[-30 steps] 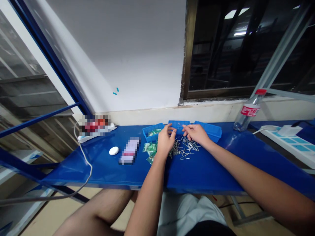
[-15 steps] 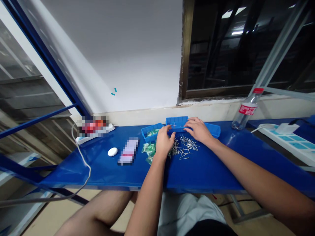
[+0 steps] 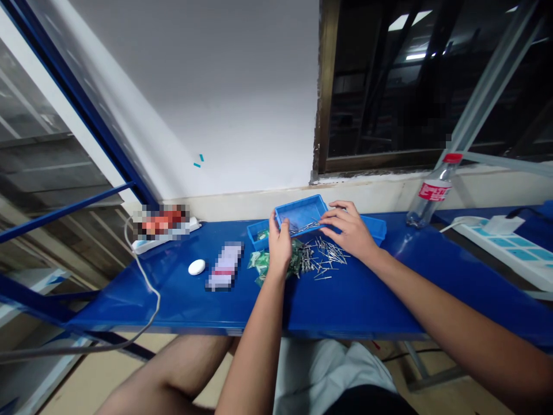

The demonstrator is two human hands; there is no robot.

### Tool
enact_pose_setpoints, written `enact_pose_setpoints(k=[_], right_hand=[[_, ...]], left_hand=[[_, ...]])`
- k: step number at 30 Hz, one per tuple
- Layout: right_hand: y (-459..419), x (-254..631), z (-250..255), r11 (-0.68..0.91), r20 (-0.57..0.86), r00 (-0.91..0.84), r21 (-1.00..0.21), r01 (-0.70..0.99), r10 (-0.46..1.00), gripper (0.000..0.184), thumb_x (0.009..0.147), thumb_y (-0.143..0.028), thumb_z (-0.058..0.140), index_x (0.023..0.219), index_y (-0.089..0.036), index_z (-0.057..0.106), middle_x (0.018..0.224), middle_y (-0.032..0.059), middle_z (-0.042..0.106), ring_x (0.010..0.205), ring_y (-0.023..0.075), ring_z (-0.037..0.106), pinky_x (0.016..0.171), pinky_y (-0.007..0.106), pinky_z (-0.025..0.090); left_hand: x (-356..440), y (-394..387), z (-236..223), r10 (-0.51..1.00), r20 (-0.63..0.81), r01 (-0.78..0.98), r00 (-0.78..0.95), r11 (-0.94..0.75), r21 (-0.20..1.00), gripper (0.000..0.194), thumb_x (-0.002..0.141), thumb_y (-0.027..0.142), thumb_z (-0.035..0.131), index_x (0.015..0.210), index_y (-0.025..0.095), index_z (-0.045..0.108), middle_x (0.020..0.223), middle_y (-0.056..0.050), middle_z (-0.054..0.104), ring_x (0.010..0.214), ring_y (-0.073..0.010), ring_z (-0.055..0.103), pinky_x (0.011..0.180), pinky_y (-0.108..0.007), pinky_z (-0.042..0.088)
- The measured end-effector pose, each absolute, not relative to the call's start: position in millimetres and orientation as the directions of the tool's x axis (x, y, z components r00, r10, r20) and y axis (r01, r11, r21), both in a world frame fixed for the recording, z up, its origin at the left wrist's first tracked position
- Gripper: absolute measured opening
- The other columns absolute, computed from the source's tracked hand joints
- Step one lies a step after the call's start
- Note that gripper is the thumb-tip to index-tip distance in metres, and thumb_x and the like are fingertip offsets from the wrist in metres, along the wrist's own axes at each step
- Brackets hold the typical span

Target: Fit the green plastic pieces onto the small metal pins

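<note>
My left hand [image 3: 280, 245] is closed on the left end of a small blue plastic bin [image 3: 305, 206], thumb over the near wall. The bin is raised and tilted toward me. Thin metal pins [image 3: 307, 227], rivet-like, lie along its near inner side. My right hand [image 3: 348, 227] is at the bin's right corner, thumb and fingertips closing around the pin ends; the exact contact is hard to see. Below lies a loose pile of similar metal pins [image 3: 330, 252]. Beside it, partly behind my left hand, are small green-and-clear plastic bags [image 3: 259, 260].
More blue bins stand behind, one at the left [image 3: 254, 235] and one at the right [image 3: 377, 229]. On the blue table [image 3: 345, 305] are a white oval object [image 3: 197, 267], a blurred-out phone-like item [image 3: 225, 266], a plastic bottle [image 3: 434, 192] and power strips [image 3: 514, 248].
My left hand has taken hold of the middle bin, raised it and tipped it toward me. My right hand has shifted slightly to the bin's right corner. The pin pile looks the same.
</note>
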State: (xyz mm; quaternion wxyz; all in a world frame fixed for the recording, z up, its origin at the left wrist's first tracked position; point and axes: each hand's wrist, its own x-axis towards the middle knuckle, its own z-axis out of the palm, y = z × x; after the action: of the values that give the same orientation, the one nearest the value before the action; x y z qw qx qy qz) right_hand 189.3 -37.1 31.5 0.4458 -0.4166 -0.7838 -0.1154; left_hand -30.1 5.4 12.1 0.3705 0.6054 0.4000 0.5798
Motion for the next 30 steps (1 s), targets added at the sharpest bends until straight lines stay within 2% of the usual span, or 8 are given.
enact_pose_setpoints(k=[3,6,8,11,14,17,22,30], right_hand=[[-40,186,34,0.619,0.816,-0.224,-0.195,0.761,0.533,0.043,0.091,-0.034,0.076,0.133,-0.032,0.069,0.134,0.0102,0.064,0.135,0.0376,0.049,0.113,0.064,0.045],[-45,183,36,0.617,0.822,-0.212,-0.201,0.761,0.529,0.053,0.088,-0.041,0.079,0.138,-0.03,0.065,0.147,0.0126,0.053,0.138,0.0387,0.046,0.112,0.063,0.047],[-47,181,37,0.613,0.818,-0.21,-0.205,0.763,0.535,0.044,0.09,-0.039,0.077,0.132,-0.031,0.068,0.15,0.0114,0.05,0.141,0.0385,0.045,0.113,0.063,0.047],[-46,179,41,0.596,0.807,-0.225,-0.185,0.781,0.546,0.017,0.097,-0.03,0.068,0.112,-0.03,0.075,0.155,0.0073,0.047,0.145,0.0366,0.041,0.117,0.064,0.044],[-40,182,50,0.583,0.775,-0.282,-0.134,0.802,0.566,0.011,0.095,-0.026,0.068,0.097,-0.028,0.078,0.164,0.0006,0.038,0.153,0.0386,0.031,0.121,0.068,0.038],[-31,186,58,0.591,0.716,-0.361,-0.088,0.802,0.597,0.005,0.089,-0.025,0.075,0.087,-0.027,0.079,0.168,-0.0054,0.031,0.158,0.0443,0.019,0.122,0.073,0.035],[-18,185,53,0.595,0.646,-0.421,-0.064,0.801,0.637,0.007,0.083,-0.026,0.082,0.076,-0.025,0.079,0.167,-0.0039,0.033,0.157,0.0536,0.014,0.115,0.081,0.039],[-9,181,46,0.555,0.569,-0.458,0.004,0.832,0.683,0.015,0.074,-0.018,0.084,0.064,-0.022,0.073,0.167,-0.002,0.035,0.157,0.0541,0.016,0.112,0.082,0.039]], left_hand=[[-32,5,14,0.934,0.352,0.029,-0.067,-0.351,0.936,0.059,0.104,0.045,0.054,0.159,0.03,0.038,0.148,-0.009,0.062,0.139,-0.0292,0.058,0.114,-0.046,0.051],[-33,2,16,0.922,0.38,0.044,-0.08,-0.378,0.925,0.056,0.107,0.044,0.046,0.161,0.031,0.035,0.155,-0.008,0.056,0.145,-0.0276,0.053,0.117,-0.047,0.049],[-34,0,17,0.904,0.419,0.073,-0.082,-0.414,0.907,0.054,0.108,0.042,0.043,0.16,0.03,0.035,0.16,-0.008,0.051,0.149,-0.0269,0.048,0.12,-0.046,0.046],[-33,-4,20,0.882,0.464,0.102,-0.084,-0.456,0.884,0.052,0.108,0.038,0.044,0.159,0.03,0.037,0.167,-0.006,0.042,0.155,-0.0258,0.038,0.127,-0.047,0.035],[-33,-8,24,0.877,0.476,0.104,-0.062,-0.468,0.877,0.05,0.108,0.033,0.044,0.158,0.029,0.039,0.169,-0.006,0.037,0.158,-0.0245,0.033,0.132,-0.047,0.026],[-32,-10,26,0.868,0.494,0.11,-0.038,-0.488,0.866,0.049,0.108,0.031,0.044,0.157,0.028,0.04,0.17,-0.007,0.036,0.159,-0.0245,0.031,0.133,-0.046,0.024],[-30,-12,23,0.836,0.549,0.128,-0.003,-0.544,0.829,0.049,0.108,0.035,0.046,0.157,0.027,0.041,0.168,-0.009,0.039,0.158,-0.0249,0.034,0.132,-0.045,0.026],[-26,-13,16,0.822,0.565,0.129,0.069,-0.569,0.812,0.052,0.109,0.041,0.042,0.159,0.027,0.037,0.17,-0.01,0.035,0.158,-0.0247,0.032,0.132,-0.047,0.025]])
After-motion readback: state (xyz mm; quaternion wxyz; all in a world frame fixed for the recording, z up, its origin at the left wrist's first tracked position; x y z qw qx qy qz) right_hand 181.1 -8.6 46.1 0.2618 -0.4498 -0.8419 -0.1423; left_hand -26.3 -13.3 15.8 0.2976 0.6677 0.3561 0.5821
